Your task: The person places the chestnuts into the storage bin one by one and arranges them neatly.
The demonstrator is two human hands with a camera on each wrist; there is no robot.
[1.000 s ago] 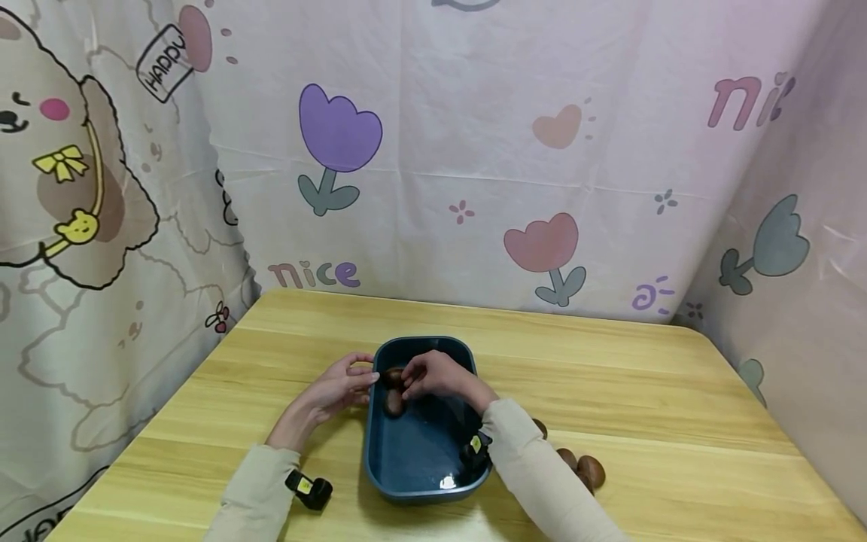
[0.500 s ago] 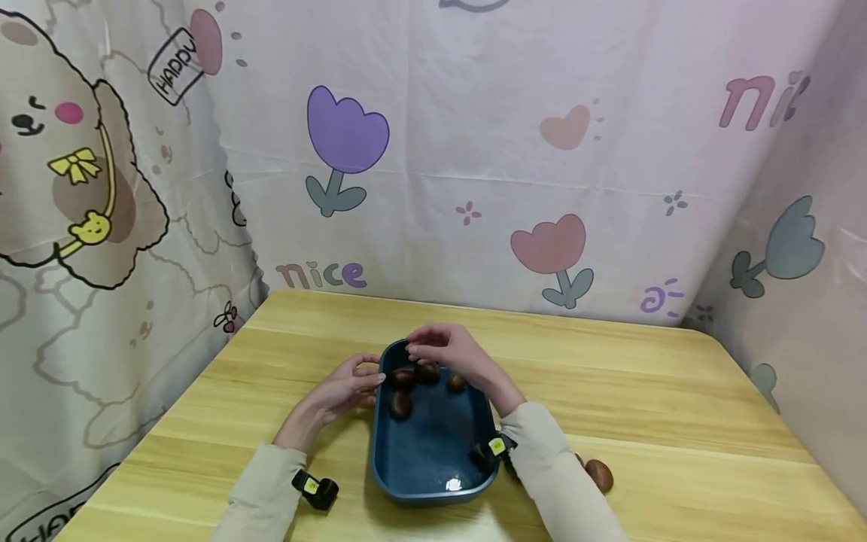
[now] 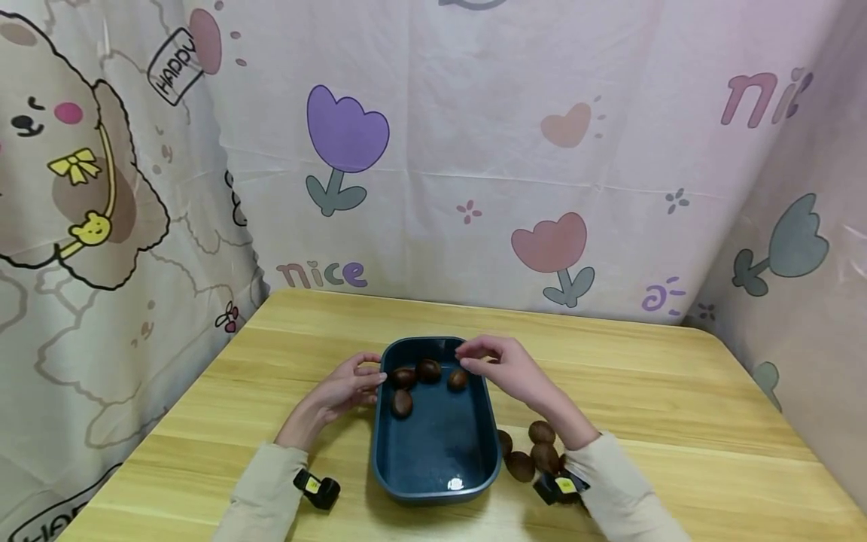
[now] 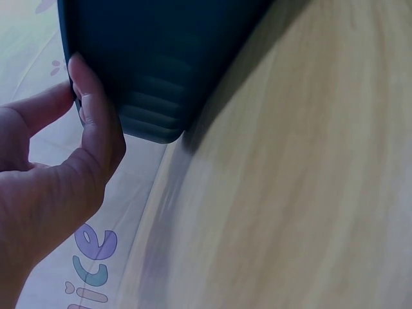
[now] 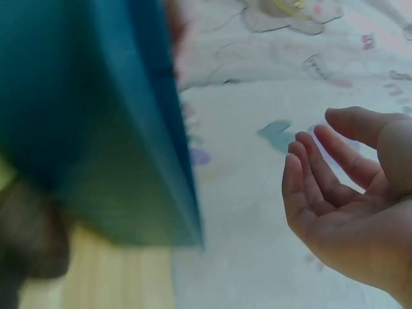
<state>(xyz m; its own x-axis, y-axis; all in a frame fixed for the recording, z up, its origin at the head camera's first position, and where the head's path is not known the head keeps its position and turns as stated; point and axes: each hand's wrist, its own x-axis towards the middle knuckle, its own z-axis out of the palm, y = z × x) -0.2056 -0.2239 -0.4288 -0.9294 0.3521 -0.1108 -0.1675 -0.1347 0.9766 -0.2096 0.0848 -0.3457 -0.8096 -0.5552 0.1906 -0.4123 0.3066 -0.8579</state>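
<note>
A dark blue rectangular bin (image 3: 436, 444) stands on the table with several chestnuts (image 3: 428, 370) toward its far end. My left hand (image 3: 347, 389) holds the bin's left side, thumb at the rim and fingers along the outer wall; in the left wrist view that hand (image 4: 71, 161) grips the bin's edge. Over the far right rim hovers my right hand (image 3: 504, 366), its fingers loosely bent and nothing between them. The right wrist view shows the same hand (image 5: 347, 199) with its palm bare, apart from the bin (image 5: 122, 141).
More chestnuts (image 3: 544, 457) lie close together on the table right of the bin, partly covered by the right wrist camera (image 3: 561, 488). The wooden tabletop (image 3: 650, 391) reaches back to a printed curtain (image 3: 433, 150).
The right hand has come up out of the bin and moved right, past the rim, with nothing held. More chestnuts show inside the bin and beside it. The left hand stays at the bin.
</note>
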